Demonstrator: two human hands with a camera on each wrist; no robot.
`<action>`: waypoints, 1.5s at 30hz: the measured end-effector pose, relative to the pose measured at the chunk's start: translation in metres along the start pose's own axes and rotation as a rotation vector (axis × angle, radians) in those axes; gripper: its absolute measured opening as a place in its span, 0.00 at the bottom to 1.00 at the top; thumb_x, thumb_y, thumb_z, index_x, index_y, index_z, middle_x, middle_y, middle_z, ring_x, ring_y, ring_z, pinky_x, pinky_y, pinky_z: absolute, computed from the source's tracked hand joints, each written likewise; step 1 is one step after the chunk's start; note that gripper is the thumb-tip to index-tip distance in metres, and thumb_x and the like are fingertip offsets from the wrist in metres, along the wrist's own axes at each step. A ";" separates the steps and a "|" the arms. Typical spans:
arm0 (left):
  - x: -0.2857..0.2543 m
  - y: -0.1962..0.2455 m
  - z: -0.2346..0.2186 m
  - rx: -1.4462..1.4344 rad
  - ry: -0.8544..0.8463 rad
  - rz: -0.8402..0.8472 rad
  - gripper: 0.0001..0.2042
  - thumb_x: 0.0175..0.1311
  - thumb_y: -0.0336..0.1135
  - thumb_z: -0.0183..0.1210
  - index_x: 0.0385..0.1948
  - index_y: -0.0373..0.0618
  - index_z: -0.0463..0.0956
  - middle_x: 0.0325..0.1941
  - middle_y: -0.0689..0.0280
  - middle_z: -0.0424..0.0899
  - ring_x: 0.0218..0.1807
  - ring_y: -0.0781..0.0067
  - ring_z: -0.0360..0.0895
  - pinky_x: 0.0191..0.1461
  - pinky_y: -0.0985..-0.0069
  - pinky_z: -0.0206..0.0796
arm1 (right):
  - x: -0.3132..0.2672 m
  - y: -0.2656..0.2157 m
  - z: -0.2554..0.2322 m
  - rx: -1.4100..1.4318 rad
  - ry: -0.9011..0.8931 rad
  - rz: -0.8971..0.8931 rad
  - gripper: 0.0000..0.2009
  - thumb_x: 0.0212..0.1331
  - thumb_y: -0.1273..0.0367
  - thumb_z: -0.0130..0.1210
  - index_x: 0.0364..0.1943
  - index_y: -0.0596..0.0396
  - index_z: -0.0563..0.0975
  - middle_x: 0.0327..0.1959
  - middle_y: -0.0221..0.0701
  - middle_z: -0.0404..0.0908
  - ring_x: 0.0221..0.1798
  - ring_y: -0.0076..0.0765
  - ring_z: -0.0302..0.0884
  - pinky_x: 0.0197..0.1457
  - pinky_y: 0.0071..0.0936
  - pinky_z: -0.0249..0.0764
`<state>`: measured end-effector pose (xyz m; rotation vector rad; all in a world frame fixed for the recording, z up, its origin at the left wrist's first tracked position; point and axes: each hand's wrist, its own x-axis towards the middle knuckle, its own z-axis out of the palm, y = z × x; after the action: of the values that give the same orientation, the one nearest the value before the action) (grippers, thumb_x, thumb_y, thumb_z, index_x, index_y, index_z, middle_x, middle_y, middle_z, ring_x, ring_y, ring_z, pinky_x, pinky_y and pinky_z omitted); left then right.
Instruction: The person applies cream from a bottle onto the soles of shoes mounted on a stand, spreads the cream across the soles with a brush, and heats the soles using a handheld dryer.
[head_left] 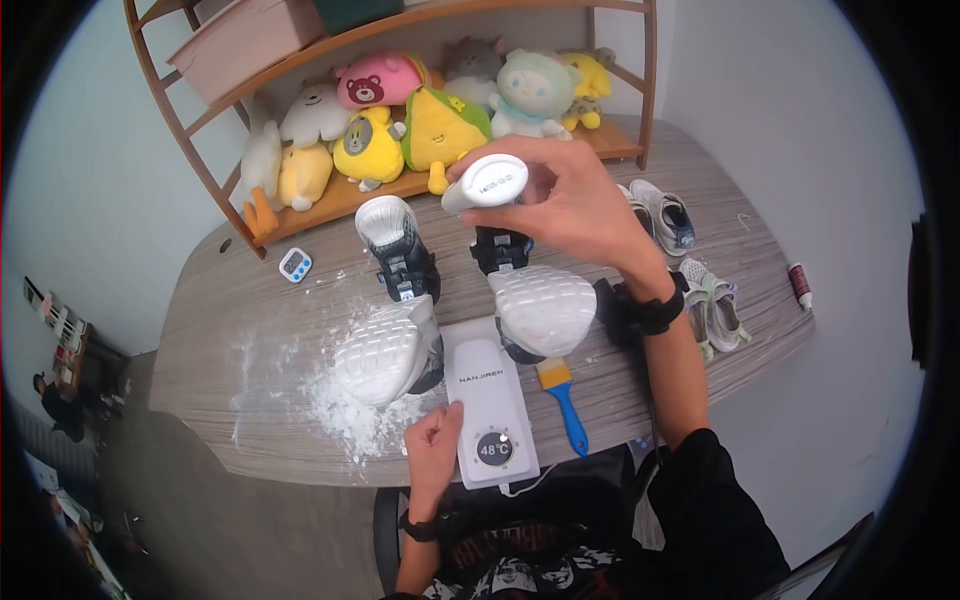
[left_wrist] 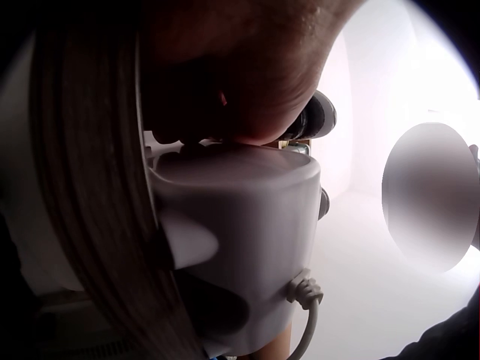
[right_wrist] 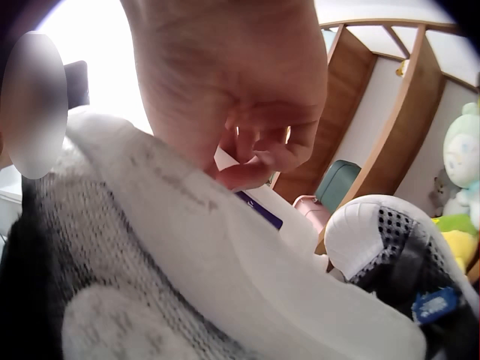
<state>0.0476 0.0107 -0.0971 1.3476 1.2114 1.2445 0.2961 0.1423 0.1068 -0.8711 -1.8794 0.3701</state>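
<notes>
My right hand [head_left: 570, 200] pinches a white bottle [head_left: 490, 180] between thumb and fingers, its printed base turned to the head camera. A strip of purple label [right_wrist: 264, 214] shows below those fingers in the right wrist view. Under it is a black shoe [head_left: 500, 250]; another black-and-white shoe [head_left: 400, 245] is to its left. Nearer me are two shoes with ridged white soles up, a left one [head_left: 385, 350] and a right one [head_left: 545, 310]. Between them lies a white shoe dryer [head_left: 480, 400] reading 48°C. My left hand [head_left: 432, 445] rests loosely curled against its left edge.
White powder [head_left: 350, 405] is scattered on the table [head_left: 210, 350]. A blue-handled brush [head_left: 567, 410] lies right of the dryer. More shoes [head_left: 712, 310] and a small tube [head_left: 800, 287] are farther right. A timer [head_left: 295, 264] and a shelf [head_left: 400, 190] of plush toys are behind.
</notes>
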 end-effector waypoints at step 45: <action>-0.001 -0.006 0.001 0.044 0.052 -0.023 0.22 0.78 0.35 0.59 0.17 0.40 0.67 0.21 0.79 0.67 0.28 0.88 0.57 0.31 0.79 0.50 | -0.012 0.034 -0.085 0.361 -0.119 0.069 0.13 0.39 0.74 0.60 0.34 0.56 0.78 0.34 0.28 0.82 0.39 0.26 0.79 0.44 0.25 0.76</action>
<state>0.0478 0.0106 -0.1036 1.3364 1.2935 1.2503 0.3876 0.1474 0.1177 -0.6805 -1.8159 0.7917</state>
